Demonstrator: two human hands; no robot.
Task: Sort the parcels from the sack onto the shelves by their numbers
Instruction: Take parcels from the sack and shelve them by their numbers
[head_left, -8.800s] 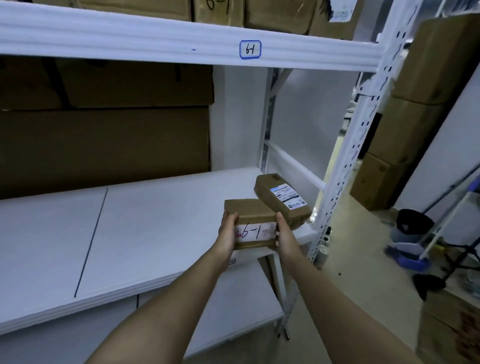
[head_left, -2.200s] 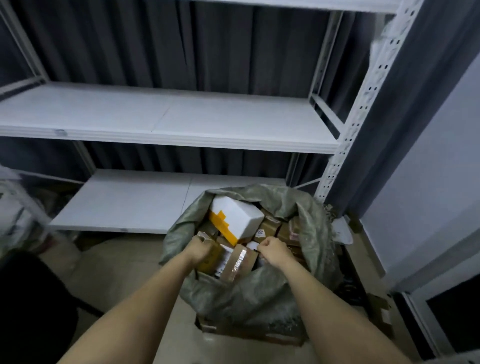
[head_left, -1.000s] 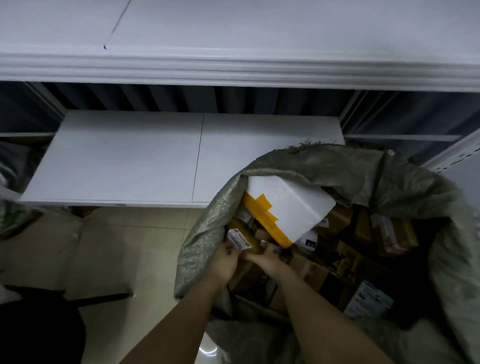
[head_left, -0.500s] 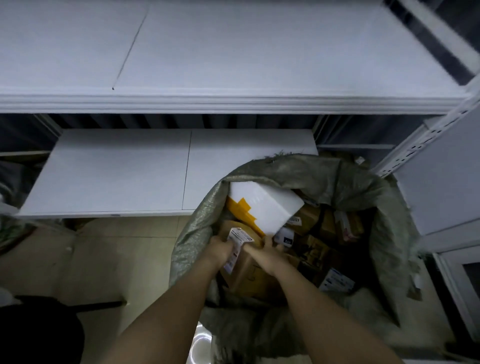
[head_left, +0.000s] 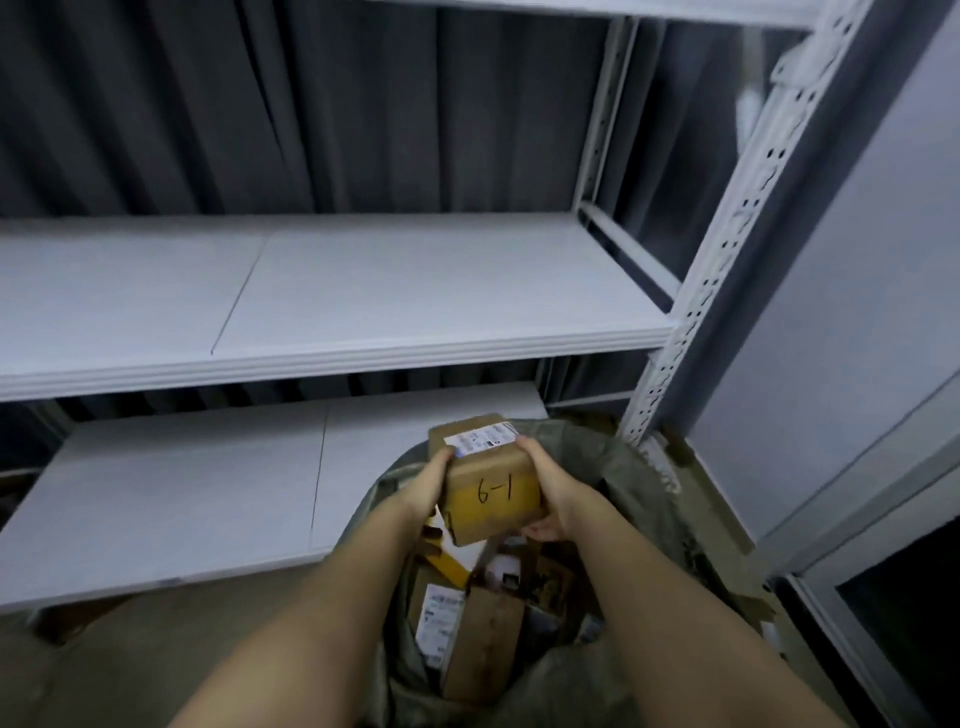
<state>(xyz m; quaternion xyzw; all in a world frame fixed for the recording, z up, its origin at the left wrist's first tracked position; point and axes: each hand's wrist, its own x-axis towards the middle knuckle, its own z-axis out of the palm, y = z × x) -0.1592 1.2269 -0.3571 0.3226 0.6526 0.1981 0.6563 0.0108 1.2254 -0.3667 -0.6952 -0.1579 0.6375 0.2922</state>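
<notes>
Handwritten "6-1" in dark marker on the near face of the box (head_left: 491, 480), held between both hands above the sack. White printed label (head_left: 480, 440) on the box's top face, print too small and blurred to read. Another white printed label (head_left: 440, 621) on a parcel lower in the sack, likewise unreadable. Nothing else legible on shelves or wall.
</notes>
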